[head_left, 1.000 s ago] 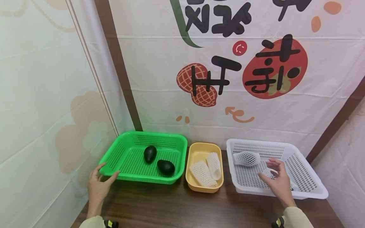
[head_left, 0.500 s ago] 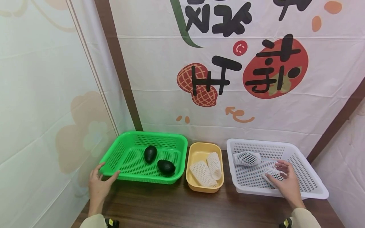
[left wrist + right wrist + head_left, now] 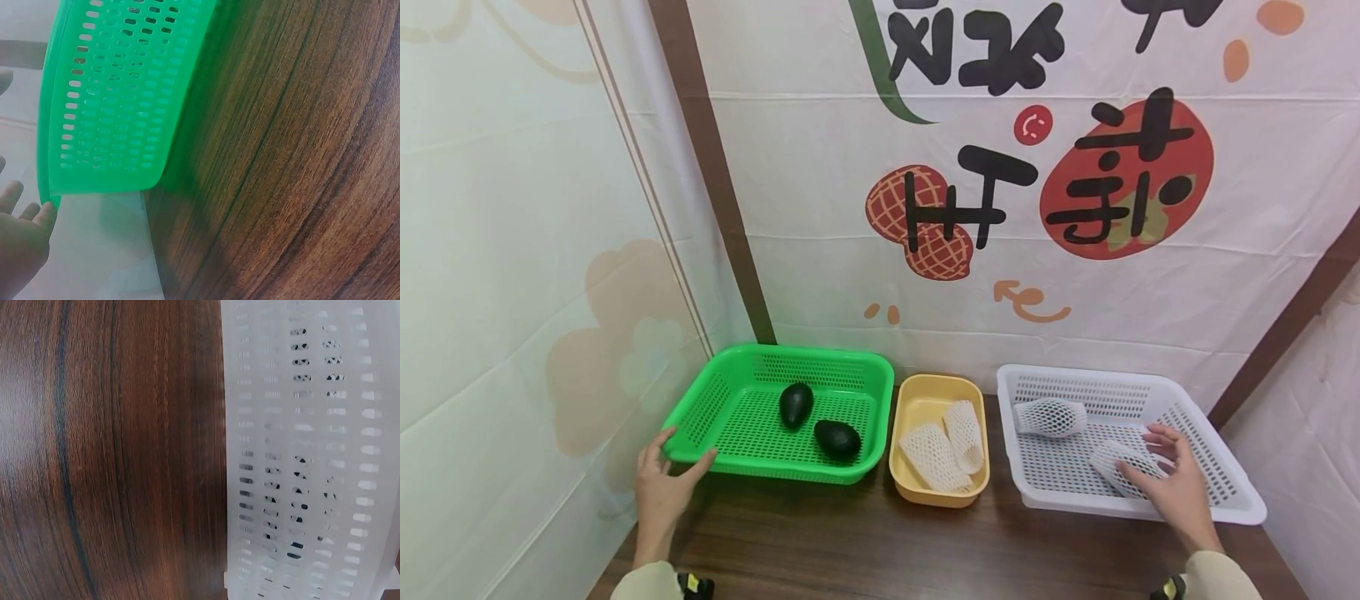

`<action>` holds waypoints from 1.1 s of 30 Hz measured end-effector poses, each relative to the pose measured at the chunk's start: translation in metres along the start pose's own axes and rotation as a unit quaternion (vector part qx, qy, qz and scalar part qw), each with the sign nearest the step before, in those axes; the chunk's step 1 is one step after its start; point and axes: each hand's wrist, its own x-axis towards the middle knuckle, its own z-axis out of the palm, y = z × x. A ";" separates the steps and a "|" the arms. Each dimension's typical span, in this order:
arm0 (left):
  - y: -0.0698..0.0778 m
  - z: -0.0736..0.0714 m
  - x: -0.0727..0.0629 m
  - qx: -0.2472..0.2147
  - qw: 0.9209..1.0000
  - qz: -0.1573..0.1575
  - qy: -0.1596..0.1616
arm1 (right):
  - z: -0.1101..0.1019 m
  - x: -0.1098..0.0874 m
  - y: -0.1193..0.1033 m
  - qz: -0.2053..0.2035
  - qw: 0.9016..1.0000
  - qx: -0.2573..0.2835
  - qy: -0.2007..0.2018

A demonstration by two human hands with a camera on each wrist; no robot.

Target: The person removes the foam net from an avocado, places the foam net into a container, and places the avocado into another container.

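Note:
My left hand is at the near left corner of a green basket, thumb and fingers spread. In the left wrist view its fingertips lie at the basket's rim. Two dark avocados lie in that basket. My right hand hovers over the white basket, fingers apart and loosely bent, beside a white foam-net-wrapped piece. Whether it touches that piece I cannot tell. A second net-wrapped piece lies at the back left of the white basket. The right wrist view shows that basket's side, without the hand.
Between the baskets stands a yellow tray holding white foam net sleeves. All rest on a brown wooden table. A printed cloth hangs behind, and another white cloth closes off the left side.
My right hand has moved right across the white basket, uncovering more of the near net-wrapped piece. The left hand stays almost where it was.

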 end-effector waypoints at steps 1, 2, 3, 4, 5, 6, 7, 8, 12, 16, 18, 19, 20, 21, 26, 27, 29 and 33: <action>0.000 0.000 0.000 0.001 1.000 -0.001 -0.001 | -0.001 0.000 0.001 -0.004 1.000 0.001 0.002; 0.000 0.000 0.000 0.001 1.000 -0.001 -0.002 | -0.002 0.000 0.002 -0.008 1.000 0.001 0.003; 0.000 0.000 0.000 0.003 1.000 -0.002 -0.003 | -0.003 0.000 0.002 -0.010 1.000 0.004 0.003; 0.000 0.000 0.000 0.003 1.000 -0.002 -0.004 | -0.003 0.000 0.003 -0.012 1.000 0.005 0.002; 0.000 0.000 0.000 0.003 1.000 -0.002 -0.005 | -0.004 0.000 0.003 -0.013 1.000 0.004 0.001; 0.000 0.000 0.000 0.003 1.000 -0.002 -0.005 | -0.005 0.001 0.004 -0.015 1.000 0.002 0.000; 0.000 0.000 0.001 0.002 1.000 -0.002 -0.004 | -0.005 0.001 0.004 -0.015 1.000 0.000 -0.002; 0.000 0.000 0.001 0.002 1.000 -0.002 -0.004 | -0.006 0.002 0.005 -0.016 1.000 -0.002 -0.004; 0.000 0.001 0.003 0.003 1.000 -0.005 -0.002 | -0.009 0.005 0.009 -0.023 1.000 -0.013 -0.010; 0.000 0.000 0.003 0.000 1.000 -0.006 -0.001 | -0.012 0.006 0.012 -0.029 0.999 -0.013 -0.016; -0.001 0.000 0.004 -0.002 1.000 -0.006 0.000 | -0.014 0.006 0.013 -0.026 0.999 -0.012 -0.017; -0.001 0.000 0.004 -0.002 1.000 -0.005 0.000 | -0.015 0.006 0.014 -0.023 0.999 -0.014 -0.017; -0.002 0.000 0.004 -0.001 1.000 -0.004 0.002 | -0.015 0.006 0.015 -0.021 1.000 -0.015 -0.019; -0.002 0.000 0.004 -0.001 1.000 -0.004 0.003 | -0.016 0.007 0.016 -0.019 0.999 -0.017 -0.020; -0.005 0.001 0.005 0.003 1.000 -0.004 0.006 | -0.019 0.008 0.018 -0.019 0.999 -0.036 -0.025; -0.006 0.001 0.005 0.005 1.000 -0.005 0.005 | -0.020 0.008 0.018 -0.018 0.999 -0.040 -0.027; -0.007 0.001 0.005 0.010 1.000 -0.009 0.002 | -0.021 0.008 0.018 -0.016 0.998 -0.049 -0.034; -0.008 0.001 0.004 0.018 1.000 -0.020 -0.008 | -0.024 0.010 0.021 -0.007 0.997 -0.055 -0.056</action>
